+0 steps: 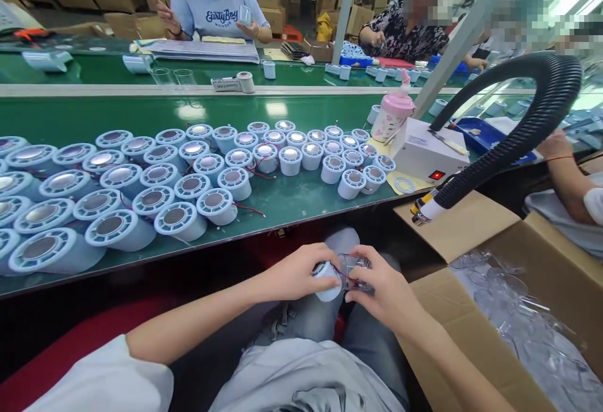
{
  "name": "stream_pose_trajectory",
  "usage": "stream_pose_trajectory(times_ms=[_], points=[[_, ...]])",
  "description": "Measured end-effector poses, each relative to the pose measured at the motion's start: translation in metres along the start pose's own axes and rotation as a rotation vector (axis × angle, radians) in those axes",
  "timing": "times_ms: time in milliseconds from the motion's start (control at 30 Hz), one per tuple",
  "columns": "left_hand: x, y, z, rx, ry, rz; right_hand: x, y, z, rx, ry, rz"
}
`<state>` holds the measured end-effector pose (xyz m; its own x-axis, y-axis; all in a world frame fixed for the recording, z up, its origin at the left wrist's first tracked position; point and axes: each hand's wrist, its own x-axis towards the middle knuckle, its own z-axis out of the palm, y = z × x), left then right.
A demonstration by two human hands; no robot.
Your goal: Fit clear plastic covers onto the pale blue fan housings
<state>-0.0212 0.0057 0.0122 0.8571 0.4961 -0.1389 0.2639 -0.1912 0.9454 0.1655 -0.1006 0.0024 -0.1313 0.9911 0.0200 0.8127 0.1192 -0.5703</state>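
Observation:
Over my lap, my left hand [313, 272] is closed around a light-blue round housing [328, 287], tilted on its side. My right hand [377, 283] grips a clear plastic part [352, 267] by its sides, right against the housing. A thin dark red wire shows between the two pieces; my fingers hide how they meet. On the green bench ahead stand many similar light-blue round housings [176, 218] with silvery discs on top, some with red wires trailing.
An open cardboard box [438, 299] of clear plastic parts [522, 318] is at my right. Above it hangs a black flexible hose [513, 129] from a white machine [424, 151]. A pink-lidded cup [396, 110] stands beside that. Co-workers sit across the bench and at right.

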Motion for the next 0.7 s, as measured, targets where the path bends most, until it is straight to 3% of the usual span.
stream_pose_trajectory(times_ms=[67,200,333,433,500,633,700], points=[[0.0,-0.003,0.001,0.105,0.083,0.12,0.0,-0.001,-0.003,0.204,0.004,0.045],[0.008,-0.019,0.006,0.067,0.144,0.251,0.0,-0.002,-0.01,0.542,0.096,0.178],[0.017,-0.026,0.009,0.044,0.014,0.347,0.001,0.005,-0.017,0.842,0.193,0.31],[0.021,-0.019,0.011,-0.08,-0.067,0.291,0.0,0.013,-0.022,1.009,0.219,0.322],[0.023,-0.013,0.013,-0.205,-0.056,0.198,-0.004,0.017,-0.025,0.966,0.185,0.24],[0.022,-0.005,0.016,-0.469,-0.06,0.049,-0.015,0.019,-0.025,0.528,0.164,0.059],[0.019,-0.003,0.016,-0.509,-0.085,0.009,-0.02,0.018,-0.025,0.438,0.162,0.023]])
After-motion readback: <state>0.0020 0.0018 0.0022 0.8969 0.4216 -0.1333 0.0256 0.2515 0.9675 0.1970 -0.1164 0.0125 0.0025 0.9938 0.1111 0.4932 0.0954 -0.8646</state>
